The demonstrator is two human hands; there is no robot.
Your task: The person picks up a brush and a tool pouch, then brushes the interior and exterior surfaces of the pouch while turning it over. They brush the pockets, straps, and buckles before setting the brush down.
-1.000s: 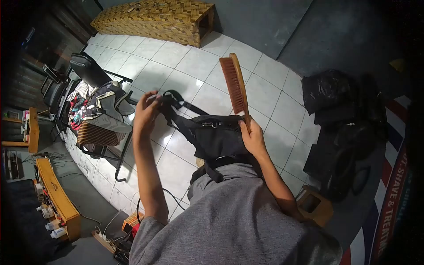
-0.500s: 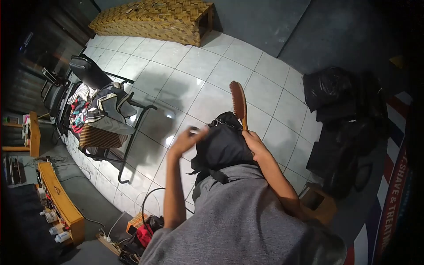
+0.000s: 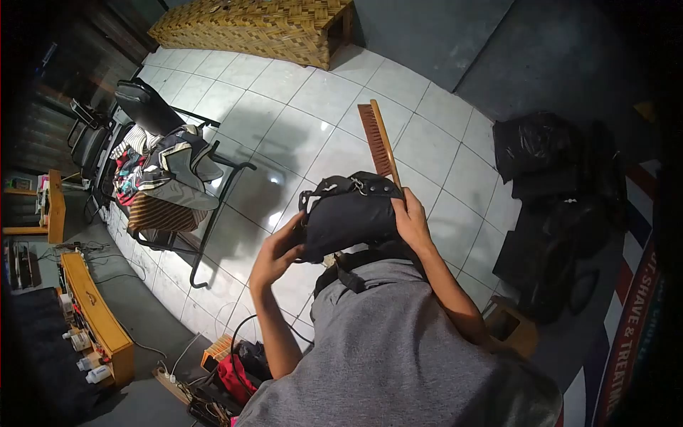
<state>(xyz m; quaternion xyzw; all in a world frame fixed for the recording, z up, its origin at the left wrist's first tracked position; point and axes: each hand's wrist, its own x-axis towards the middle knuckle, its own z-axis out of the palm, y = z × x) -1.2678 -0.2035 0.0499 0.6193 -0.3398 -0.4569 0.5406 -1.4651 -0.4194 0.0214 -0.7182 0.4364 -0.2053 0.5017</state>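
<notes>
A black waist bag (image 3: 348,224) with metal clips on its top edge is held up in front of my waist. My left hand (image 3: 274,255) grips the bag's left end, thumb and fingers on either side of it. At the other end, my right hand (image 3: 411,219) is closed around the handle of a wooden brush (image 3: 382,135) and also touches the bag's right corner. The brush points up and away from me, its reddish-brown bristles facing left. Whether the right fingers pinch the bag too is hidden.
To the left stands a black-framed chair (image 3: 224,171) piled with striped cloths (image 3: 160,210). Wooden shelves (image 3: 96,309) with bottles line the lower left. A woven bench (image 3: 249,35) is at the back. Black bags (image 3: 533,149) lie by the right wall, near a cardboard box (image 3: 516,327).
My left hand has come down onto the bag's left end. The bag is lifted and spread wider between both hands. The brush has turned, its bristle rows now showing more.
</notes>
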